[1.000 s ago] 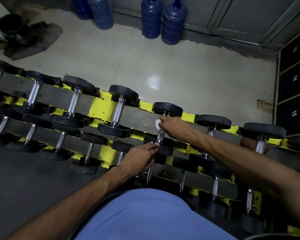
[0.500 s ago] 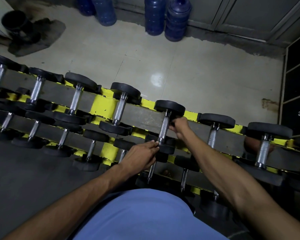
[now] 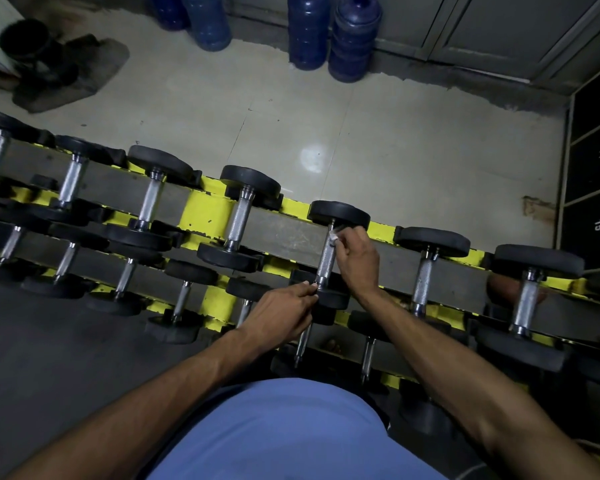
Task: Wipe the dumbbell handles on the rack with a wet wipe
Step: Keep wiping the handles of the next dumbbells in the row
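Observation:
A yellow and grey rack (image 3: 205, 211) runs across the view with several black-headed dumbbells on tiered rows. My right hand (image 3: 357, 259) pinches a small white wet wipe (image 3: 334, 238) against the far end of one chrome dumbbell handle (image 3: 326, 261) on the top row. My left hand (image 3: 281, 315) has its fingertips on the near end of that same handle, by the black weight head. Neighbouring handles (image 3: 239, 223) lie bare on both sides.
Several blue water jugs (image 3: 352, 39) stand against the far wall on the pale tiled floor (image 3: 395, 161). A dark mat with a black bucket (image 3: 25, 39) lies far left. Numbered black lockers (image 3: 596, 174) line the right edge. My blue shirt fills the bottom centre.
My right hand slid down the handle's right side half a second ago, then came back up to the far end with the wipe. My left hand stayed at the near end.

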The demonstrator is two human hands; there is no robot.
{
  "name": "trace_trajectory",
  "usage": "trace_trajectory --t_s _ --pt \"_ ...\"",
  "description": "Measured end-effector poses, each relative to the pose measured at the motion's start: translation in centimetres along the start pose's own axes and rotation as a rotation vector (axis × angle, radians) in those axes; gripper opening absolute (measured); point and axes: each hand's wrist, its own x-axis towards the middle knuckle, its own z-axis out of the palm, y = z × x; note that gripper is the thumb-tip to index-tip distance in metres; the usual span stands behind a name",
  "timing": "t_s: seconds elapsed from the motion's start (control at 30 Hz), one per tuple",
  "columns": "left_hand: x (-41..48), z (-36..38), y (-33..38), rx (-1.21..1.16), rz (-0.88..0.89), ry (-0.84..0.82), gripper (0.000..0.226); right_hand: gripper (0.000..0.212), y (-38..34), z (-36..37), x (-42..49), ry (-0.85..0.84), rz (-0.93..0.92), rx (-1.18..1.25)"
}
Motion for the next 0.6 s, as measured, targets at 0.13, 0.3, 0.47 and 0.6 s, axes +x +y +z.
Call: trace_trajectory --t_s 0.13,0.3,0.47,0.6 --pt "0.1 -0.2 0.1 0.010 0.000 -0.018 0.043 0.028 1.6 -1.3 1.4 -0.146 -0.472 -0.290" --pt "0.0 -0.3 0.4 0.027 0.007 -0.029 0.042 0.038 -0.9 -2.9 4.2 -0.479 -0.516 -0.534" --pt "0.0 -0.3 0.5 0.038 0.011 -0.030 0.042 0.022 -5.6 -2.7 5.2 -1.054 -0.603 -0.651" --pt "-0.1 0.0 0.5 0.013 -0.001 -0.012 0.045 0.021 -5.7 -3.4 6.6 -0.834 -0.691 -0.887"
